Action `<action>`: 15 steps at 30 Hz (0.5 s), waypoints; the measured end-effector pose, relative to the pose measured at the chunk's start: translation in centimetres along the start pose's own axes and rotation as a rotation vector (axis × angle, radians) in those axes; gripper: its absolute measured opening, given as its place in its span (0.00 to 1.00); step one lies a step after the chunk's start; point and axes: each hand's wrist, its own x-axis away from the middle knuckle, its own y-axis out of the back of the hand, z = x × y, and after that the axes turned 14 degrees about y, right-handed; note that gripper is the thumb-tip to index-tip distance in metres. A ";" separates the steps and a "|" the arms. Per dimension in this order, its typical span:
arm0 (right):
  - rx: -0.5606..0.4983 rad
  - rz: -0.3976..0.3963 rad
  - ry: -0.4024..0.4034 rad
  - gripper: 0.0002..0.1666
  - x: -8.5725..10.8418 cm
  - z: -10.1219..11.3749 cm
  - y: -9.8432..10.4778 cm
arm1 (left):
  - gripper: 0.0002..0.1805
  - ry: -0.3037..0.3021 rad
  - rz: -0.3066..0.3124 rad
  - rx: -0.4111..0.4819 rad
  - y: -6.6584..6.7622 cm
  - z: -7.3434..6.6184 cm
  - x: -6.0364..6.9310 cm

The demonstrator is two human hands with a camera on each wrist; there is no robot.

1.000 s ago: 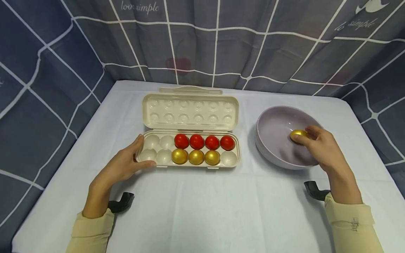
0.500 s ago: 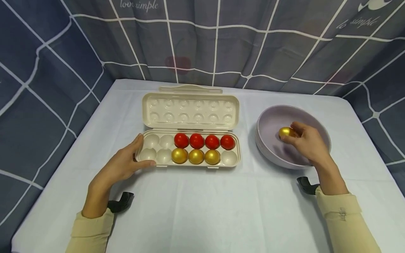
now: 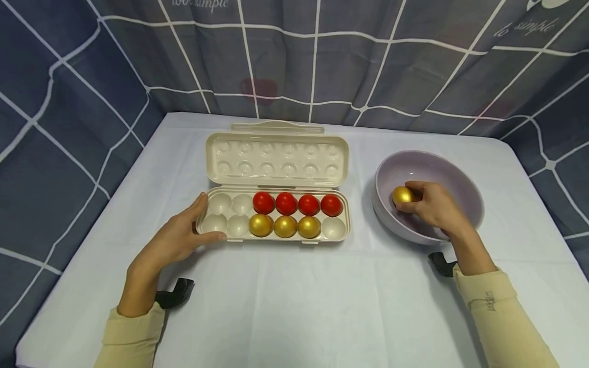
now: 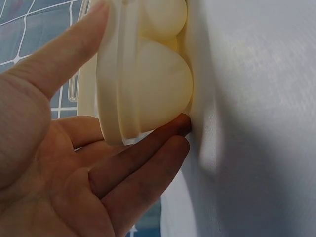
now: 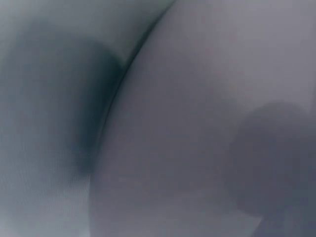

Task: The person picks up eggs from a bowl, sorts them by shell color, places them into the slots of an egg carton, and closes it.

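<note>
My right hand pinches a gold egg between thumb and fingers, inside the mauve bowl. The right wrist view shows only the blurred bowl wall; hand and egg are out of it. At the left end of the cream egg carton, my left hand holds the base between thumb and fingers. In the left wrist view its thumb lies along the carton rim, with fingertips near the cups' underside. Several red eggs fill back-row cups; three gold eggs sit in front of them.
The carton lid lies folded back behind the base. A white cloth covers the table. Dark checked curtains hang behind it and at both sides. Black camera mounts sit at both wrists.
My right hand has moved left within the bowl, carrying the gold egg toward its left wall. The left hand and carton have stayed in place; the view has shifted slightly.
</note>
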 end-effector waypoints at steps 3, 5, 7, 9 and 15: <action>-0.007 0.012 0.011 0.28 0.0 0.1 -0.1 | 0.62 -0.003 0.002 0.001 0.1 0.0 0.0; -0.013 0.015 0.016 0.27 0.0 0.1 -0.1 | 0.62 -0.004 0.003 0.003 0.1 0.0 0.0; -0.019 0.012 0.019 0.27 0.0 0.0 -0.1 | 0.62 -0.006 0.001 0.003 0.1 0.0 0.0; -0.025 0.007 0.018 0.28 0.1 0.0 -0.1 | 0.61 -0.008 0.002 0.005 0.1 0.0 0.0; -0.050 -0.006 0.010 0.28 0.3 -0.1 -0.1 | 0.61 -0.016 0.002 0.003 0.1 0.1 0.0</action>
